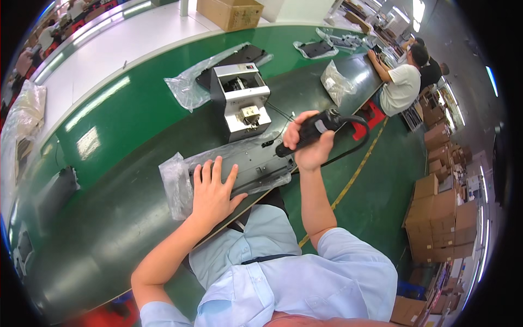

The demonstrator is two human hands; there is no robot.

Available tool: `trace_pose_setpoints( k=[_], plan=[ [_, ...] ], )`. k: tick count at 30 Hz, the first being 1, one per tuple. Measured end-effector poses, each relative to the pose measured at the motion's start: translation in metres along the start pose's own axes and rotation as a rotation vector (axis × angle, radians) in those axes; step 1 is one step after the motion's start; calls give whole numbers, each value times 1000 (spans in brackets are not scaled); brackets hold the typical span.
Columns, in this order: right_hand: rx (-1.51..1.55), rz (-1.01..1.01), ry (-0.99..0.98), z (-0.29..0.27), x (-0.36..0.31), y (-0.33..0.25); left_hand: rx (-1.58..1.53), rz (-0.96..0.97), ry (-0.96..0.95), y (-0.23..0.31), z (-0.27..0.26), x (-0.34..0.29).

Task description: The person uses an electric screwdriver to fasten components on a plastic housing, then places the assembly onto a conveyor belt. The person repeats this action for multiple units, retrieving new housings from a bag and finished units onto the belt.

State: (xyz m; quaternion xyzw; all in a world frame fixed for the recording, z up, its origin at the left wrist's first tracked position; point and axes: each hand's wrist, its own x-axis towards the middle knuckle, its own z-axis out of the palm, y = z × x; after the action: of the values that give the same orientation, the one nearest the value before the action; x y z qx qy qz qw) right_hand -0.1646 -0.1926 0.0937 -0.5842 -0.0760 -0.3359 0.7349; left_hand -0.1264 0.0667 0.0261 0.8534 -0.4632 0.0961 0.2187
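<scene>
My right hand (311, 143) is wrapped round a black electric screwdriver (316, 128) with a cable at its back end. The tool's front end is over the right part of a dark flat panel (256, 162); whether its tip touches the panel I cannot tell. Fingers spread, my left hand (212, 191) lies flat on the panel's left part. Clear plastic wrap (177, 185) lies under and around the panel. Just beyond it stands a silver screw feeder (241, 101) with an open top section.
Behind the feeder, a black part (237, 60) lies on plastic. A bag of small parts (338, 82) sits farther right. A co-worker (406, 82) is seated along the bench. Cardboard boxes (438, 218) are stacked at right, and one carton (230, 13) stands at the back.
</scene>
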Motion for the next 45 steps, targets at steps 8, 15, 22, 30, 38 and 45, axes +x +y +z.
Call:
trace_pose_setpoints(
  k=[8,15,22,30,38,45],
  plan=[
    [-148,-5,83,-44,-24,-30,29,-14,-24,2,4,4],
    [-114,32,110,-57,-24,-14,36,-11,-45,8,4,7],
    [-29,46,94,-58,-23,-8,38,-7,-42,7,1,9],
    [48,-130,16,-14,4,-30,-41,0,-127,25,9,38],
    [45,-250,13,49,69,47,38,18,-17,44,27,44],
    [93,-94,-49,49,31,33,3,-108,-12,-8,-12,-17]
  ],
)
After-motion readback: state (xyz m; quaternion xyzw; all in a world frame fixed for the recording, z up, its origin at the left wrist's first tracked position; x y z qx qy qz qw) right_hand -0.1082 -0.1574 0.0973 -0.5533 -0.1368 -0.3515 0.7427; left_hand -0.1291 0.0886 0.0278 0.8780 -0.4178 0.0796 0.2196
